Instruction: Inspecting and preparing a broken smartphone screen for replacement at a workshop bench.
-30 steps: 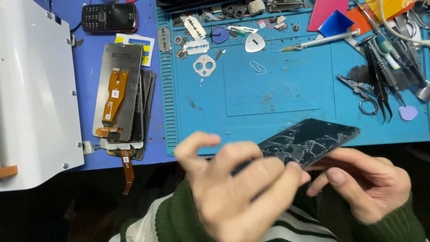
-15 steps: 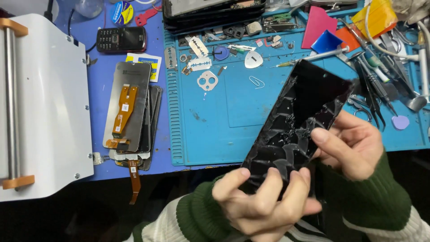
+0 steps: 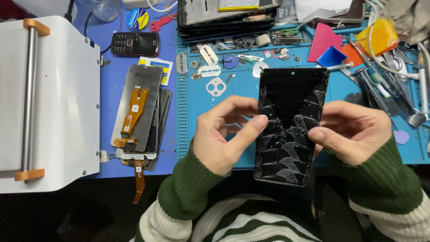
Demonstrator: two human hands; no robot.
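Note:
A cracked black phone screen (image 3: 289, 123) is held upright and flat to the camera over the blue work mat (image 3: 201, 134), its lower half badly shattered. My left hand (image 3: 224, 134) grips its left edge with thumb and fingertips. My right hand (image 3: 354, 132) grips the right edge, thumb pressed on the glass. Both sleeves are green with white stripes.
A stack of phone displays with orange flex cables (image 3: 139, 112) lies left of the mat. A white machine (image 3: 45, 98) fills the far left. A small black keypad phone (image 3: 134, 43), razor blades (image 3: 208, 56), tweezers and tools (image 3: 380, 85) and stacked phone frames (image 3: 228, 15) sit behind.
The screen has turned from a slanted, edge-on hold to upright and facing me. My hands have shifted to its two sides, and the view has moved down and right.

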